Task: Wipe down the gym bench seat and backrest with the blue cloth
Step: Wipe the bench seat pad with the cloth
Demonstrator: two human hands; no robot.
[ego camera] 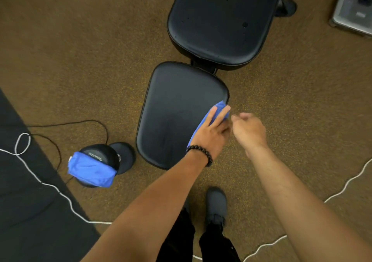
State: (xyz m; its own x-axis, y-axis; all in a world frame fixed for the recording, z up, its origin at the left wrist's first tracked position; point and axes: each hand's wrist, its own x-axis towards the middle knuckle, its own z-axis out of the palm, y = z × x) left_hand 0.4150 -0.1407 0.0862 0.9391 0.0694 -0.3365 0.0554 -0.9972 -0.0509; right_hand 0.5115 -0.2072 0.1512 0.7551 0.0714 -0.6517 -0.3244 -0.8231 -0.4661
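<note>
The black padded bench seat (177,108) lies in the middle of the view, with the black backrest (219,20) beyond it. My left hand (211,135), with a bead bracelet at the wrist, presses a blue cloth (218,107) flat against the seat's right edge. My right hand (248,130) hovers just right of the seat, off the pad, fingers loosely curled and holding nothing that I can see.
A second blue cloth (91,170) is draped over a black dumbbell (112,157) on the floor left of the seat. A black cable and a white cord (60,191) trail over the brown speckled floor. A dark mat (30,201) lies at lower left and grey equipment (352,10) at top right.
</note>
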